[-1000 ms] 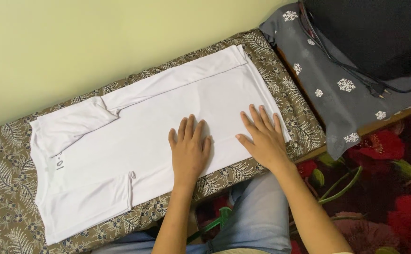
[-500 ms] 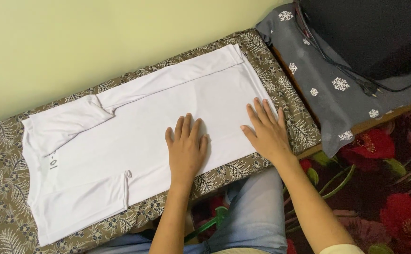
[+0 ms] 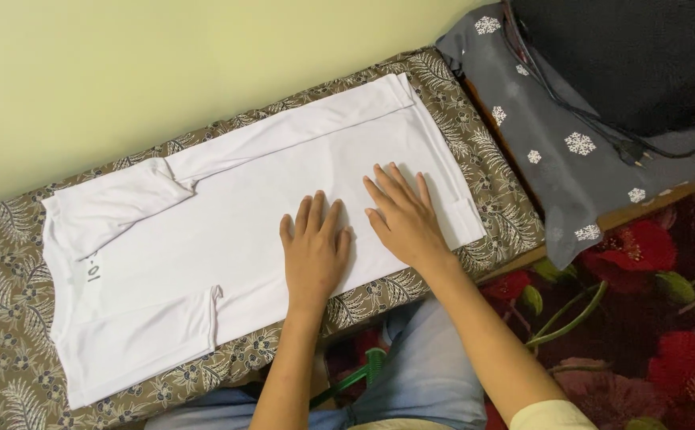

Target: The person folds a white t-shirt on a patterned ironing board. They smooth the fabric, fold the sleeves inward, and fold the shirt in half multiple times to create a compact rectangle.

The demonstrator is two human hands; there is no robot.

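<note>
Hands lie flat on a white long-sleeved shirt spread across a low surface covered with a brown cloth printed in pale leaves. The left hand presses palm down near the shirt's near edge, fingers slightly spread, its grip open and holding nothing. The right hand rests just beside it, also palm down with fingers splayed, its grip open too, pressing the fabric toward the hem end. The shirt's sleeves are folded in over the body, one along the far edge by the pale yellow-green wall, one at the near left corner. To the right of the surface hangs a grey cloth with white snowflakes, under a black object with a black cord and plug. Below, a dark carpet with red flowers shows beside the person's blue-jeaned leg.
</note>
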